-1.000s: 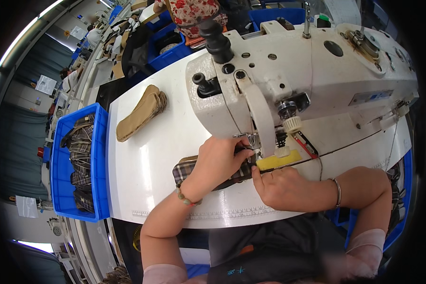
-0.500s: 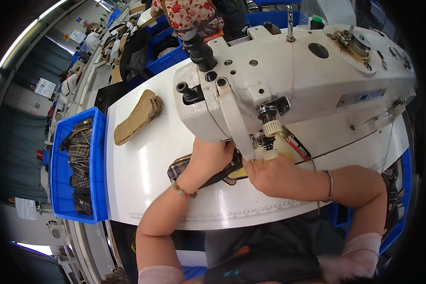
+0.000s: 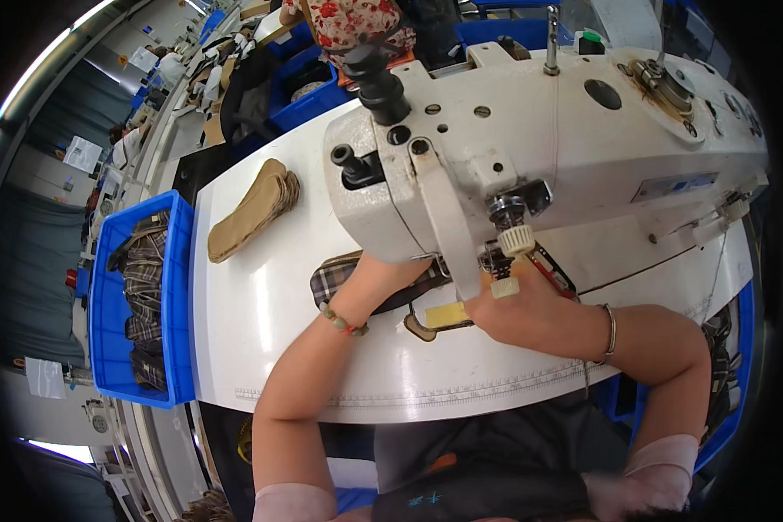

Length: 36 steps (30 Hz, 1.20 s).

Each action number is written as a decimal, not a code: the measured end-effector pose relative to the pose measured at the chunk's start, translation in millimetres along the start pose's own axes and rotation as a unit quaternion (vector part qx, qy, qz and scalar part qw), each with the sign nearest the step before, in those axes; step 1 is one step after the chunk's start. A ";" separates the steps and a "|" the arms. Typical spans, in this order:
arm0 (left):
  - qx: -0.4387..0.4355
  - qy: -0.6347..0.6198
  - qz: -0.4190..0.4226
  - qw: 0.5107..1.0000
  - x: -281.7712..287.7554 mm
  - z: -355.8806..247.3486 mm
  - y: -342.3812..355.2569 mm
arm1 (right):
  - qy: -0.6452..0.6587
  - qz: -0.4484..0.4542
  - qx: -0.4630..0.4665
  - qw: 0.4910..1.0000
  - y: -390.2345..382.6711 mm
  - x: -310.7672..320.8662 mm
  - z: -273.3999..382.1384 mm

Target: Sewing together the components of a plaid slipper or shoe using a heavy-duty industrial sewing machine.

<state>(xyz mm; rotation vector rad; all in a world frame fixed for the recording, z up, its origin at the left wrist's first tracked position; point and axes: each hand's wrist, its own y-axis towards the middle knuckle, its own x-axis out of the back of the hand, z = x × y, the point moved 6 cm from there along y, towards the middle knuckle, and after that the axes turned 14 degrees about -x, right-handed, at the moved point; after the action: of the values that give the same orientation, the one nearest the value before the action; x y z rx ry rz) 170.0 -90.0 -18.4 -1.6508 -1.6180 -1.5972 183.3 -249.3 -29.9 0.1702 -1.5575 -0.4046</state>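
Observation:
A white sewing machine (image 3: 600, 148) stands over the work, its head hiding the needle area. Beneath the head lies a plaid fabric piece with dark edging (image 3: 332, 280). My left hand (image 3: 395, 277) rests on this piece, its fingers hidden behind the machine head. Just right of the presser lever (image 3: 451, 230) is my right hand (image 3: 520, 311), its fingers curled in; what they hold is hidden behind the lever and knob. Between my hands, a yellow patch (image 3: 446, 315) and a small tan tab (image 3: 420, 328) show at the work's near edge.
A stack of tan sole-shaped pieces (image 3: 254, 213) lies on the white table (image 3: 261, 339), left of the machine. A blue bin (image 3: 179, 304) of plaid pieces stands at the left edge. A ruler strip (image 3: 391, 390) follows the near edge. Another person's floral clothing (image 3: 357, 30) shows behind.
My right hand has shifted slightly right and up, away from my left hand. More of the yellow patch and tan tab now shows. The machine sits slightly farther right in view.

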 end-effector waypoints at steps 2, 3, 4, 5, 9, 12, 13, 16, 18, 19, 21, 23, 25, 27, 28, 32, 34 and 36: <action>0.004 -0.008 -0.025 1.000 -9.4 5.8 2.6 | -0.028 -0.008 0.012 0.999 -6.0 -21.7 -1.7; 0.006 -0.014 -0.051 0.999 -11.0 7.9 1.4 | -0.058 -0.018 0.024 0.998 -9.4 -32.8 -1.3; 0.006 -0.015 -0.049 0.999 -12.7 8.2 1.1 | -0.057 -0.018 0.023 0.998 -10.4 -37.2 -2.6; 0.008 -0.013 -0.048 0.999 -13.7 8.4 0.7 | -0.063 -0.027 0.027 0.997 -11.3 -39.8 -3.5; -0.048 0.042 -0.018 0.998 -4.2 -2.5 -3.4 | -0.020 -0.028 0.021 0.999 -4.0 -10.6 -2.4; -0.026 0.046 -0.008 0.999 -5.1 -5.2 -5.0 | -0.044 -0.057 0.006 0.997 -3.4 -6.2 -0.8; -0.027 0.045 -0.007 0.999 -4.8 -10.0 -2.9 | -0.044 -0.057 0.005 0.997 -3.9 -6.3 -0.7; 0.103 -0.013 0.014 0.995 -10.0 -8.4 -4.0 | -0.028 -0.053 -0.016 0.998 -4.4 -5.6 -2.7; 0.174 0.018 0.005 0.985 -13.7 -5.3 -9.5 | -0.041 -0.041 -0.008 0.998 -5.5 -5.8 -2.3; 0.174 0.020 0.006 0.984 -13.9 -7.6 -10.5 | -0.040 -0.043 -0.008 0.998 -5.2 -4.1 -2.5; 0.182 0.023 -0.018 0.983 -11.2 -10.4 -11.8 | -0.010 -0.047 0.005 0.999 -4.6 -0.4 -2.9; 0.177 0.008 -0.031 0.984 -11.7 -8.4 -10.7 | -0.018 -0.046 0.000 0.999 -3.8 -4.1 -3.1; 0.173 -0.009 -0.045 0.984 -11.3 -6.3 -8.3 | -0.026 -0.043 -0.005 0.999 -3.5 -5.3 -4.8; 0.181 -0.006 0.015 0.983 -17.0 -3.6 -5.9 | 0.004 -0.037 -0.006 0.999 -3.7 -2.1 -7.5; 0.182 -0.006 0.015 0.983 -17.3 -1.4 -7.9 | 0.005 -0.037 -0.004 0.999 -3.1 -1.0 -6.6; 0.094 0.037 -0.016 0.995 -8.2 -9.5 -2.7 | -0.029 -0.046 -0.005 0.999 -4.1 -4.5 -5.9; 0.088 0.010 -0.036 0.995 -2.3 -11.3 -1.4 | -0.032 -0.044 -0.003 0.999 -6.0 -11.3 -6.3; 0.079 0.023 -0.002 0.997 -2.0 -13.0 -1.2 | -0.048 -0.032 0.005 0.998 -7.1 -18.9 -5.8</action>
<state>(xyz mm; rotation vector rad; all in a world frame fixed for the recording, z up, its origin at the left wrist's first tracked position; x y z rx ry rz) 163.5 -101.4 -16.5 -1.5194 -1.6783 -1.4580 188.7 -250.0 -50.2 0.2116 -1.6527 -0.4615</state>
